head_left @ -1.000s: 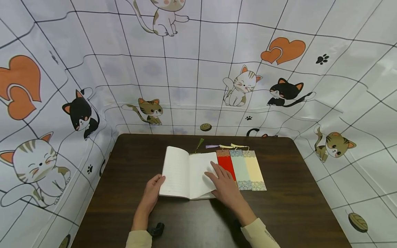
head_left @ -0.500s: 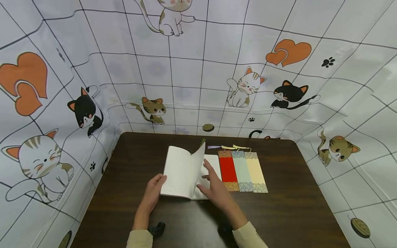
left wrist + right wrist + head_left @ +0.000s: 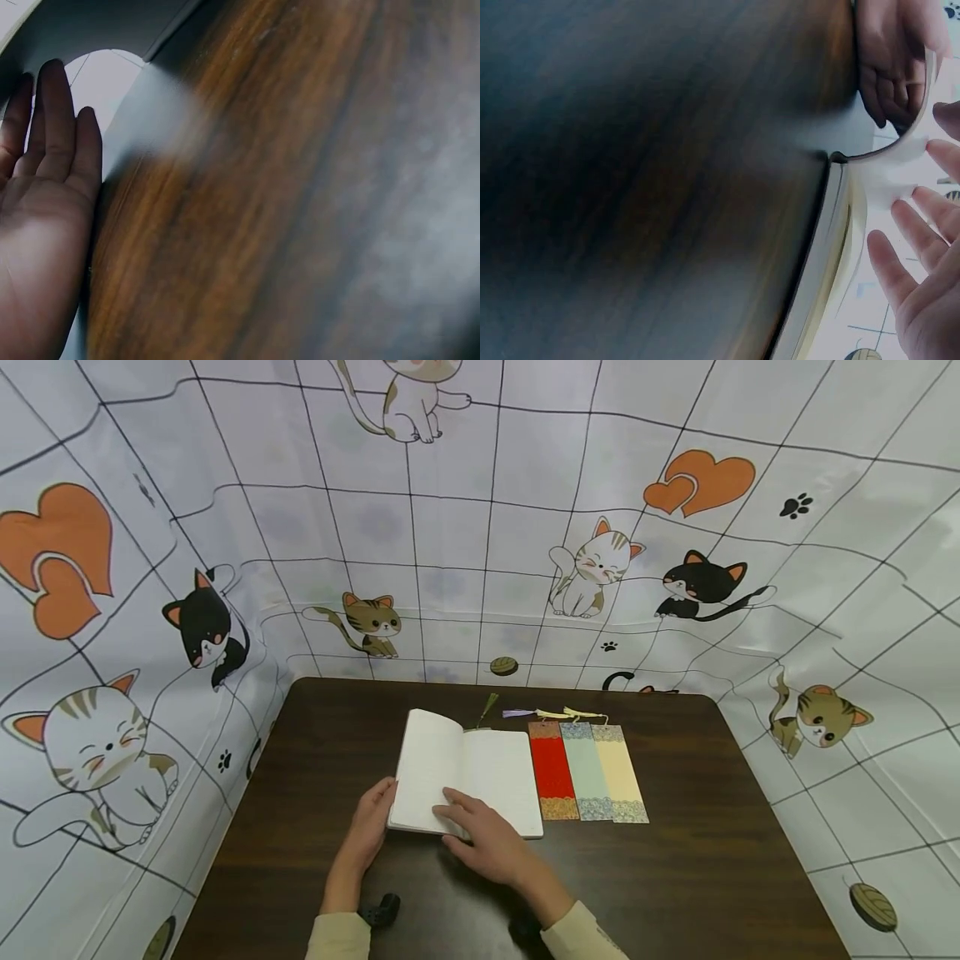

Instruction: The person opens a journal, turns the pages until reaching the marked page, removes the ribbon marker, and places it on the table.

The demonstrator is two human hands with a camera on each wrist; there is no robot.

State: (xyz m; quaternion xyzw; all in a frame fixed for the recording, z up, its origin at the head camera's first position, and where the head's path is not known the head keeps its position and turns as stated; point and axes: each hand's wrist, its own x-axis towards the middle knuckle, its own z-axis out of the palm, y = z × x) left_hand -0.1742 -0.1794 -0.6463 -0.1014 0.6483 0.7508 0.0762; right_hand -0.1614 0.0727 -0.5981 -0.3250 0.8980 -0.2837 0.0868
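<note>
An open notebook with white pages lies on the dark wooden table. At its left edge my left hand grips the cover and pages, thumb on top. From below, the left wrist view shows that hand's fingers extended under the dark cover. My right hand rests with extended fingers on the left page near the lower spine. In the right wrist view its fingers are spread against the white paper. A green tassel sticks out above the notebook's top edge.
Right of the notebook, a red bookmark, a pale green bookmark and a cream bookmark lie side by side, tassels pointing away. A cat-print curtain hangs behind the table and along both sides.
My right hand has swept left across the notebook, turning a page from the right side to the left. My left hand has kept its hold on the left edge.
</note>
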